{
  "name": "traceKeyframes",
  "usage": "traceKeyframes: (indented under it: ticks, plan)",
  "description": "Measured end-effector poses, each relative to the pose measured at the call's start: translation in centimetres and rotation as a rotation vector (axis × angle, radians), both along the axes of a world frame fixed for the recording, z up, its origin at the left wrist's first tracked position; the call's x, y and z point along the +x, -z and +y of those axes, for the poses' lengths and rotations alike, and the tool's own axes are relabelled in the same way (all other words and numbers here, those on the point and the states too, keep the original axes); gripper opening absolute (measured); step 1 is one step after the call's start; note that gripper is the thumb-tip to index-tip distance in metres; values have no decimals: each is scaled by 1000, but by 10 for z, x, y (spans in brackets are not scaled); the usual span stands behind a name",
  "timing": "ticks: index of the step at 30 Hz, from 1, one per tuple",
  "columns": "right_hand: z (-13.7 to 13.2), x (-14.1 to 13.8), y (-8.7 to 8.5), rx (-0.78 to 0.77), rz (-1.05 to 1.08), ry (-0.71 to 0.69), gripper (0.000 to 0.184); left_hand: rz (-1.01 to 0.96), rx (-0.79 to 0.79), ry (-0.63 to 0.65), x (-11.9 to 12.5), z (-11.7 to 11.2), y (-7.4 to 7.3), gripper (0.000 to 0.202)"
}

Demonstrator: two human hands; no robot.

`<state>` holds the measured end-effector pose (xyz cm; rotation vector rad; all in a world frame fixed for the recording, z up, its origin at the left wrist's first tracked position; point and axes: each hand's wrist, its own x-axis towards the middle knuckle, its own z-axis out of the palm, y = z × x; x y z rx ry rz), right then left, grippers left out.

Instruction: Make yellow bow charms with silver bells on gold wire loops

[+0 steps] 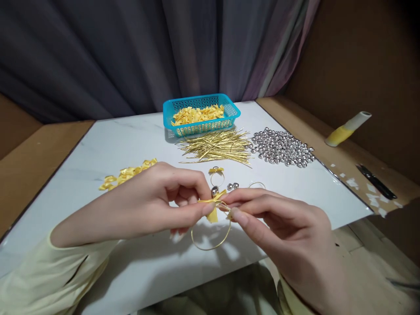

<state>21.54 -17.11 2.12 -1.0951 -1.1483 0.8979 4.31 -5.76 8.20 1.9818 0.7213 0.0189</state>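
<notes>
My left hand (154, 199) and my right hand (282, 223) meet over the white table (131, 144), both pinched on one small piece: a yellow ribbon bow (214, 208) with a silver bell (215, 190) at its top and a gold wire loop (210, 238) hanging below. The left thumb and forefinger grip the bow's left side. The right fingertips pinch its right side, where the wire ends meet.
A finished bow with wire ring (216, 174) and loose bells (232, 186) lie just beyond the hands. Farther back are a blue basket of yellow bows (201, 114), gold wire pieces (218, 146), a heap of silver bells (282, 148) and yellow bows (127, 173) at left. Black scissors (376, 181) and a yellow-tipped roll (348, 128) lie at right.
</notes>
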Motion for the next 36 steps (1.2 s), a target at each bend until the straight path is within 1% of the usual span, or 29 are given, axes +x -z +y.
traceKeyframes:
  ticks: [5, 12, 15, 19, 25, 32, 36]
  plan:
    - [3, -1, 0, 32, -23, -4, 16, -2, 4, 8, 0, 0, 1, 20]
    - [4, 2, -3, 23, -74, -5, 16, -1, 36, 26, 1, -1, 1, 22]
    - [4, 3, -5, 20, -87, -14, 17, -5, 23, 27, 1, -1, 1, 20]
    - [6, 2, -7, 29, -119, 20, 18, 1, -7, 13, 3, 3, 3, 15]
    - [12, 0, -6, 41, -147, 68, 18, -6, 22, -6, 5, 8, 3, 16]
    - [9, 5, -5, 56, -124, 45, 16, -8, -62, -27, 4, 8, 2, 8]
    - [7, 9, -8, 61, -159, 18, 16, -7, -93, -6, 4, 8, 2, 13]
